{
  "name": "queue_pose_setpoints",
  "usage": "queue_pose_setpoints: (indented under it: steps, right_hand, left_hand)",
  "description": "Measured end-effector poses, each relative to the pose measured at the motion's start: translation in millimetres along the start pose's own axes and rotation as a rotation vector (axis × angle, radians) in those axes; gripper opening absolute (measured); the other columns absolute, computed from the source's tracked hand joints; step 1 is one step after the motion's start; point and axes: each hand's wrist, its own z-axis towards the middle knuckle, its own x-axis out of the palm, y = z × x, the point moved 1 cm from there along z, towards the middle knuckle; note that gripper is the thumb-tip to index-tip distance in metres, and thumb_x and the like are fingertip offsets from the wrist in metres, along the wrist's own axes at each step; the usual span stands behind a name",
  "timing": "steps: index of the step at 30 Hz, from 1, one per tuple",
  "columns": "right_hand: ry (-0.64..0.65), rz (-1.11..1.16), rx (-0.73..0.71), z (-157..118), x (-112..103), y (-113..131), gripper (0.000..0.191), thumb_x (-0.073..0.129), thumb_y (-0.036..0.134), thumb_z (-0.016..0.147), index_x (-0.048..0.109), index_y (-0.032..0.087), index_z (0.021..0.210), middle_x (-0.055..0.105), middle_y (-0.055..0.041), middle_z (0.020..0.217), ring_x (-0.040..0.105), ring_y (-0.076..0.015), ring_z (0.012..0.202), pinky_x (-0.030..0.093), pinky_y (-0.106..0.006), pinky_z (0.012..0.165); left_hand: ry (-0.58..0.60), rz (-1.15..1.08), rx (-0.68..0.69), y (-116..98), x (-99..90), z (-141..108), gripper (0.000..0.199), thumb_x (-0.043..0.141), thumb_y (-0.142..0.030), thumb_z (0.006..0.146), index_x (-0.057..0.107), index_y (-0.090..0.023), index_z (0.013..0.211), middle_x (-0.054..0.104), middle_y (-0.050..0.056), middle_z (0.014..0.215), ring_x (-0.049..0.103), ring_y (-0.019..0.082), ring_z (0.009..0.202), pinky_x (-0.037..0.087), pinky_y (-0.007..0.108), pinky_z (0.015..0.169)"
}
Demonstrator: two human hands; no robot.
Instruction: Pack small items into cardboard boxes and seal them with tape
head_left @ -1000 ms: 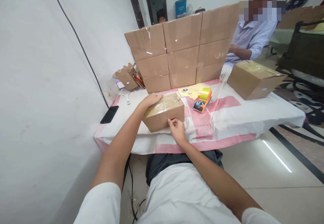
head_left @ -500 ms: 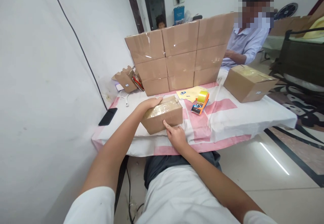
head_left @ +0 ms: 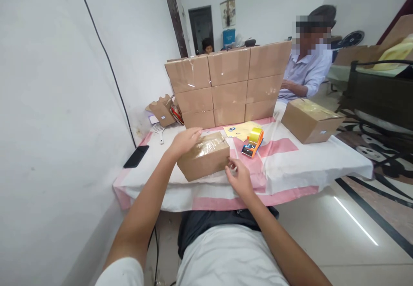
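A cardboard box (head_left: 206, 163) with shiny clear tape across its top sits near the front edge of the table. My left hand (head_left: 186, 141) lies at the box's upper left side, fingers stretched out along its top edge. At the right front corner is my right hand (head_left: 239, 175), its fingers apart and curved, the tips at or just beside the cardboard. To the right of the box rests an orange and blue tape dispenser (head_left: 253, 143) with a yellowish roll. Behind it lies a yellow printed sheet (head_left: 238, 130).
Stacked taped boxes (head_left: 229, 87) form a wall at the back. Another taped box (head_left: 311, 120) stands on the right, near a person (head_left: 305, 70) in a light shirt. On the left are a black phone (head_left: 136, 156), a white perforated paddle (head_left: 158, 133) and an opened carton (head_left: 163, 111).
My right hand has moved from the box's front face to its right corner, and its pointing finger has drawn in. The left hand has lifted slightly. The view has tilted up.
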Motion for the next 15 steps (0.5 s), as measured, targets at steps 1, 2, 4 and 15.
queue_pose_setpoints:
  steps: [1,2,4,15]
  right_hand:
    - [-0.009,0.042,-0.027,10,-5,-6,0.057,0.061,0.039,0.090,0.057,0.014,0.140,0.068,-0.0175,0.128,0.066,-0.0291,0.113,0.053,-0.043,0.096]
    - [0.016,0.075,-0.045,22,-9,-12,0.073,0.068,0.043,0.086,0.046,0.014,0.150,0.058,-0.0199,0.142,0.058,-0.0323,0.127,0.050,-0.048,0.104]
    - [0.154,0.150,-0.057,46,-12,-21,0.108,0.080,0.048,0.075,0.023,0.016,0.162,0.032,-0.0205,0.163,0.034,-0.0360,0.150,0.036,-0.055,0.118]
    - [0.421,0.505,-0.042,75,17,-33,0.143,0.089,0.050,0.065,-0.013,0.027,0.163,0.029,-0.0174,0.163,0.039,-0.0331,0.147,0.033,-0.053,0.120]
  left_hand:
    - [0.024,0.021,0.033,-1,5.8,-9,0.066,0.022,-0.057,0.102,0.048,-0.022,0.152,0.043,0.005,0.161,0.037,0.025,0.150,0.027,0.040,0.123]
    - [0.061,0.046,0.064,-2,12.1,-17,0.070,0.025,-0.062,0.101,0.044,-0.022,0.155,0.037,0.006,0.164,0.033,0.026,0.152,0.024,0.043,0.124]
    - [0.140,0.094,0.120,-2,22.5,-26,0.079,0.028,-0.070,0.097,0.033,-0.023,0.160,0.024,0.007,0.168,0.022,0.029,0.156,0.016,0.051,0.126]
    - [-0.016,0.166,0.279,-1,44.6,-48,0.062,0.046,-0.047,0.101,0.042,-0.018,0.156,0.039,0.010,0.162,0.040,0.028,0.149,0.037,0.046,0.119]
